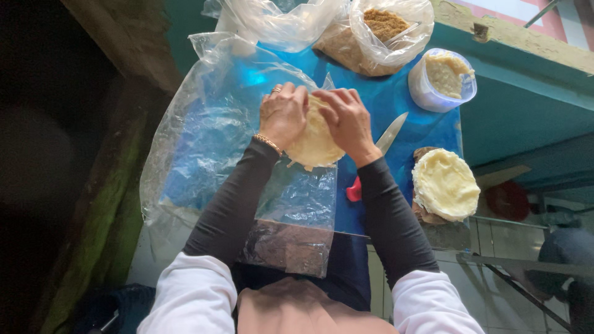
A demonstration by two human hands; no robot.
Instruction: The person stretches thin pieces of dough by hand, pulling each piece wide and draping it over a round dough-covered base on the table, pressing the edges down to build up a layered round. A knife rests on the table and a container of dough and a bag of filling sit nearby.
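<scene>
Both hands (315, 117) press one dough disc (317, 145) (second disc (445, 184) aside).

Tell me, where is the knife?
In the head view, the knife lies on the blue table just right of the right hand, its red handle toward the person and its blade pointing at the white tub.

A makeshift food-preparation spot: blue table (396, 99), knife (388, 135), tub of dough (442, 77), bagged crumbs (383, 25).
</scene>
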